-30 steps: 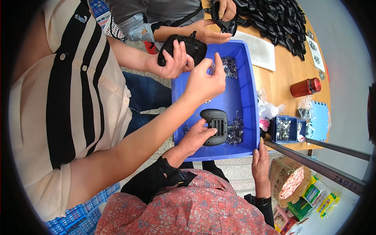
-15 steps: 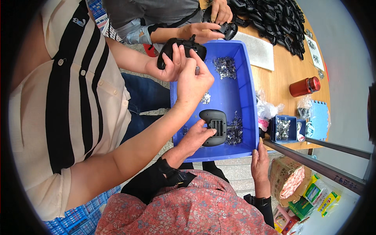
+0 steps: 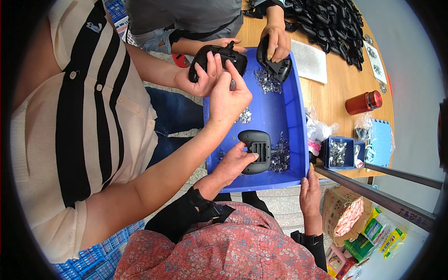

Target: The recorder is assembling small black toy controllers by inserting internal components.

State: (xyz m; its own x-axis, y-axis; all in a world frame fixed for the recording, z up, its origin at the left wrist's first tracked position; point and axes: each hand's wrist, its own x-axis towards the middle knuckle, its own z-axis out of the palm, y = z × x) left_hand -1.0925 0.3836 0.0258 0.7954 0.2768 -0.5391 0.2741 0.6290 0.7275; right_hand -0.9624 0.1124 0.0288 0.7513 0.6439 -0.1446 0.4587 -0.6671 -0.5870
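Observation:
My left hand (image 3: pixel 226 168) grips a black game controller (image 3: pixel 258 149) by its left side, thumb on the slotted recess in its back. The controller is held over the near end of a blue plastic bin (image 3: pixel 295 116). My right hand (image 3: pixel 310 198) is beside the bin's near right corner, fingers stretched forward and holding nothing visible. Small metal parts (image 3: pixel 279 156) lie in the bin just right of the controller. At the left, a co-worker's hands hold another black controller shell (image 3: pixel 205 58) and a pen-like tool. A second co-worker's hand holds a black shell (image 3: pixel 275 58) over the bin's far end.
A pile of black controller shells (image 3: pixel 326 28) covers the far part of the wooden table (image 3: pixel 336 98). A red flask (image 3: pixel 363 102) and a small blue bin of metal parts (image 3: pixel 338 153) stand at the right. Metal bars (image 3: pixel 373 193) and a carton (image 3: pixel 343 212) are beside my right hand.
The far co-worker's hand has brought a black shell toward me, over the bin's far end. My hands and the controller in my left hand have hardly moved.

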